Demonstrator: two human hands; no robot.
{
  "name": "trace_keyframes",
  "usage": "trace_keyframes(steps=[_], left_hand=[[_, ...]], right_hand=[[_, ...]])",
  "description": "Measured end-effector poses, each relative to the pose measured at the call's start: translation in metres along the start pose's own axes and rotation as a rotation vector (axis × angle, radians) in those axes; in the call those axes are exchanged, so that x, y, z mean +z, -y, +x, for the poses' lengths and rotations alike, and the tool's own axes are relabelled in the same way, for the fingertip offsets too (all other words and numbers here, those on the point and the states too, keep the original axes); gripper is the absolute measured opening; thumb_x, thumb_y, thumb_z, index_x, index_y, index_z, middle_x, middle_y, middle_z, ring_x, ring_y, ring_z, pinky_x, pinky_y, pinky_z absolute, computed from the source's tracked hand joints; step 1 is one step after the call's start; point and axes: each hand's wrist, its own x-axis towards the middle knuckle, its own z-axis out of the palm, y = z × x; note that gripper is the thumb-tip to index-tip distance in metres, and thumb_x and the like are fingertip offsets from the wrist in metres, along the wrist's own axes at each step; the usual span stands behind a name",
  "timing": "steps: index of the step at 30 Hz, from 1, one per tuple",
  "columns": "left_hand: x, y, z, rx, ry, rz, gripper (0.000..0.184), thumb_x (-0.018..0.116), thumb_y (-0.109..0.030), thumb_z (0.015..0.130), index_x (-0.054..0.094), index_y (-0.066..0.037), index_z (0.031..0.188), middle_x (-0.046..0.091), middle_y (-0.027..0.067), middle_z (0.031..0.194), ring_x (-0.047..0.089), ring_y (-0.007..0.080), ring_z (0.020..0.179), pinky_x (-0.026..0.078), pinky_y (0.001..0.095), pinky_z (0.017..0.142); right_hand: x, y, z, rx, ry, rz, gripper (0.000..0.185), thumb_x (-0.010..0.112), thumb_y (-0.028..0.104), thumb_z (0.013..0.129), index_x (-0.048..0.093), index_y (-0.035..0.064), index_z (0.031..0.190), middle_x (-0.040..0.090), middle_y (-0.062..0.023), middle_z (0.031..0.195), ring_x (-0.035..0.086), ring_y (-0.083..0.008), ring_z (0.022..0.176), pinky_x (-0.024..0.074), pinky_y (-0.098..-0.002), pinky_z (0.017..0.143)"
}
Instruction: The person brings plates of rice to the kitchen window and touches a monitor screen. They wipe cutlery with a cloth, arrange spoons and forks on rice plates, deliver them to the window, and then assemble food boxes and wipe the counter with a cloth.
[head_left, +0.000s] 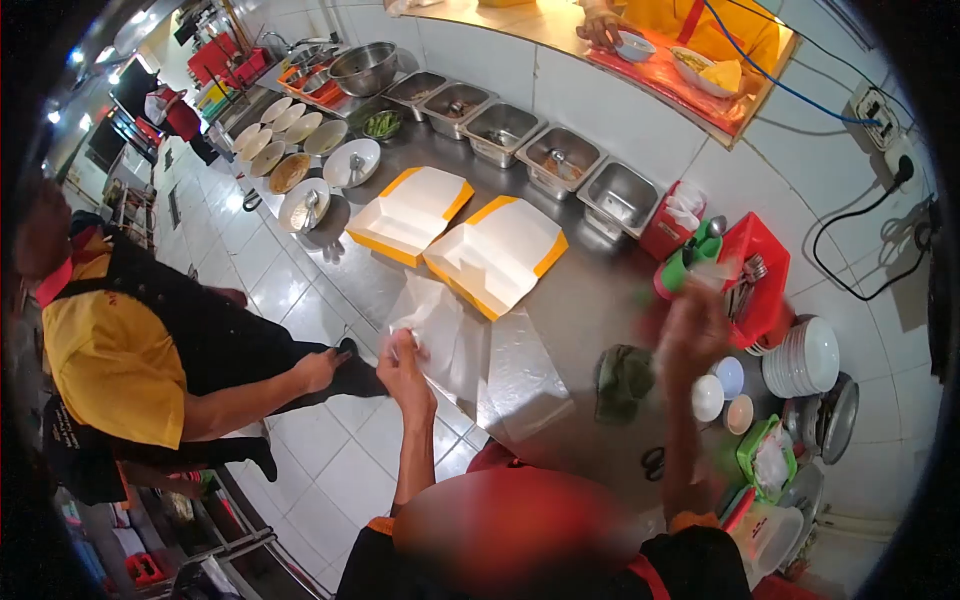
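Note:
My left hand (405, 375) pinches a clear plastic bag (432, 315) at the near left edge of the steel counter. Raised on the right, my right hand (692, 335) is smeared by motion near the red cutlery basket (760, 250); a pale blur shows above its fingers, and I cannot make out whether it holds anything. Beyond the bag stand two open takeaway boxes, white inside with yellow edges: the left box (400, 212) and the right box (490, 255). A clear plastic sheet (520, 375) lies flat on the counter between my hands.
Steel food pans (560, 160) line the wall, with several bowls (325, 137) at the far left. A green cloth (624, 383), scissors (653, 463) and stacked plates (805, 357) are on the right. A co-worker in a yellow shirt (115, 350) stands left; another person's hand (603, 25) reaches through the hatch.

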Motion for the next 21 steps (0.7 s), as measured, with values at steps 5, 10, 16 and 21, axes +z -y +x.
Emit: trace_keyframes(steps=[5, 10, 16, 21], left_hand=[[-0.021, -0.019, -0.026, 0.049, -0.033, 0.034, 0.025, 0.053, -0.025, 0.091, 0.059, -0.002, 0.086, 0.052, -0.0015, 0.072, 0.047, 0.0075, 0.062, 0.038, 0.0221, 0.057], [-0.051, -0.014, -0.050, 0.007, -0.047, 0.098, 0.028, 0.051, -0.027, 0.092, 0.059, -0.002, 0.084, 0.053, -0.0015, 0.073, 0.046, 0.0063, 0.064, 0.038, 0.0215, 0.057], [-0.061, -0.013, -0.066, -0.097, -0.007, 0.168, 0.025, 0.053, -0.025, 0.092, 0.060, -0.001, 0.084, 0.055, -0.0010, 0.074, 0.049, 0.0064, 0.066, 0.040, 0.0213, 0.059], [-0.059, -0.023, -0.053, -0.155, 0.219, 0.095, 0.024, 0.053, -0.024, 0.091, 0.061, -0.001, 0.090, 0.057, 0.0002, 0.078, 0.050, 0.0062, 0.068, 0.040, 0.0203, 0.060]], right_hand=[[0.172, -0.031, -0.022, -0.335, 0.477, -0.151, 0.007, 0.059, 0.006, 0.080, 0.061, 0.0009, 0.085, 0.057, -0.0144, 0.079, 0.057, -0.0314, 0.073, 0.0449, -0.0386, 0.063], [0.262, -0.128, -0.046, -0.207, 0.860, -0.261, 0.021, 0.056, 0.019, 0.083, 0.063, 0.0020, 0.094, 0.060, -0.0166, 0.085, 0.059, -0.0335, 0.081, 0.0460, -0.0392, 0.071], [0.264, -0.155, -0.040, -0.030, 1.183, -0.220, 0.049, 0.053, 0.040, 0.088, 0.058, -0.0037, 0.110, 0.062, -0.0201, 0.104, 0.059, -0.0300, 0.099, 0.0446, -0.0352, 0.087], [0.162, -0.062, -0.020, 0.210, 1.307, -0.178, 0.035, 0.059, 0.023, 0.087, 0.058, -0.0018, 0.111, 0.065, -0.0103, 0.099, 0.058, -0.0117, 0.090, 0.0445, -0.0240, 0.080]])
